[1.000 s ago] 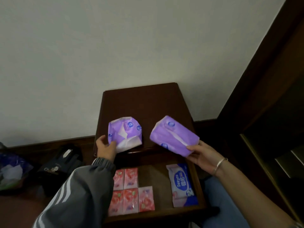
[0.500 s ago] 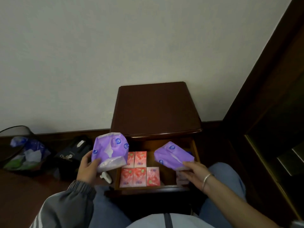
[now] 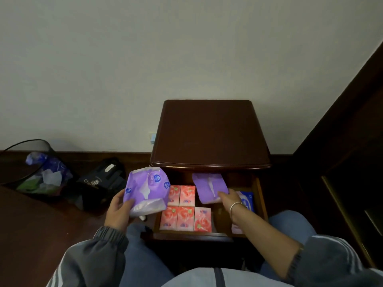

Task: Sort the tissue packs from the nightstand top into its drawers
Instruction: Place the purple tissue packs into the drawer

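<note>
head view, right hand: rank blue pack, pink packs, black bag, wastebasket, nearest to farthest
From the right hand, which grips a purple pack:
1. Blue pack: just right of the hand, in the drawer.
2. Pink packs: left part of the same drawer.
3. Black bag: on the floor, left of the nightstand.
4. Wastebasket: far left, by the wall.

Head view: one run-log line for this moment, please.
left hand: holds purple pack beside drawer | right hand: holds second purple pack inside open drawer
</note>
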{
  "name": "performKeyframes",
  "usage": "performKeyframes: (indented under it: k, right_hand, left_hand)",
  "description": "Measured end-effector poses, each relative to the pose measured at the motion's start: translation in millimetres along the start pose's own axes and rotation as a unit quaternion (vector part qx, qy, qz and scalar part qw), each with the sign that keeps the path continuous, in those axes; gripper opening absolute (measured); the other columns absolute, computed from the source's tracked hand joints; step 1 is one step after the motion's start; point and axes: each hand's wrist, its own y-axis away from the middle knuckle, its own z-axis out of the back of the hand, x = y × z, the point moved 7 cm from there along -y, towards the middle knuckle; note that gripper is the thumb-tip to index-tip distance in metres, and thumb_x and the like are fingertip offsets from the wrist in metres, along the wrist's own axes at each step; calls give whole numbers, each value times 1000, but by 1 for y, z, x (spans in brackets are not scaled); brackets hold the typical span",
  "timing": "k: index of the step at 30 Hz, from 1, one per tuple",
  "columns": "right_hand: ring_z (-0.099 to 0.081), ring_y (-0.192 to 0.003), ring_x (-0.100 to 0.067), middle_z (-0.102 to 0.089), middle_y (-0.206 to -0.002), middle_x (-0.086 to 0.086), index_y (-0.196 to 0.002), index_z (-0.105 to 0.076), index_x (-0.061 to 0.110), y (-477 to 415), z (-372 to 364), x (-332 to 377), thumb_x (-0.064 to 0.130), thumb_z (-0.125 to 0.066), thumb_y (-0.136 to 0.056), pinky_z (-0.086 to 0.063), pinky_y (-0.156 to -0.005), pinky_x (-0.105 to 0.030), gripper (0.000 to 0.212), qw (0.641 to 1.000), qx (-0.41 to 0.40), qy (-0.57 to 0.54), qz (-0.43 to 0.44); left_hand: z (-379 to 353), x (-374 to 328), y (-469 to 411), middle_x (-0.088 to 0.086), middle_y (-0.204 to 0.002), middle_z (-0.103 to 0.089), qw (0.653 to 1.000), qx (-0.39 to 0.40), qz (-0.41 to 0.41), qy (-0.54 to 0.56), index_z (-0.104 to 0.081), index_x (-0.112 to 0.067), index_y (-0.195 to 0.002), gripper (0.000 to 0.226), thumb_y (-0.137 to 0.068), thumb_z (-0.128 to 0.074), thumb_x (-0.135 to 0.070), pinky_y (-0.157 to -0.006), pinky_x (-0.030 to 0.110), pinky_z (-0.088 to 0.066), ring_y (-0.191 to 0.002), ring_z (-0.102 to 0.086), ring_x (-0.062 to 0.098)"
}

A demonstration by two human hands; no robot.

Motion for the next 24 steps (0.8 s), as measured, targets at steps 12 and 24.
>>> performKeyframes:
  k: [12,24]
  right_hand:
    - [-59,-102,-22,-64,-112,-10,-125,-52,13,-5,-26,5,29,-44,-97,-46,-94,-37,33,997,80,-16,-16]
    - [-51,-117,-23,-57,-125,-6,-138,-40,13,5,-12,-17,26,-49,-95,-41,-92,-35,46,990,134,11,-41]
  left_hand:
    - [-30,-1,-17,15,-109,-63,998,44,-28,-27,-55,-23,-114,34,-88,-56,0,-90,52,-47,-94,-60,30]
    - [-47,3,-14,8,-110,-64,997,76,-19,-29,-54,-28,-113,32,-89,-61,-8,-87,52,-52,-98,-64,29]
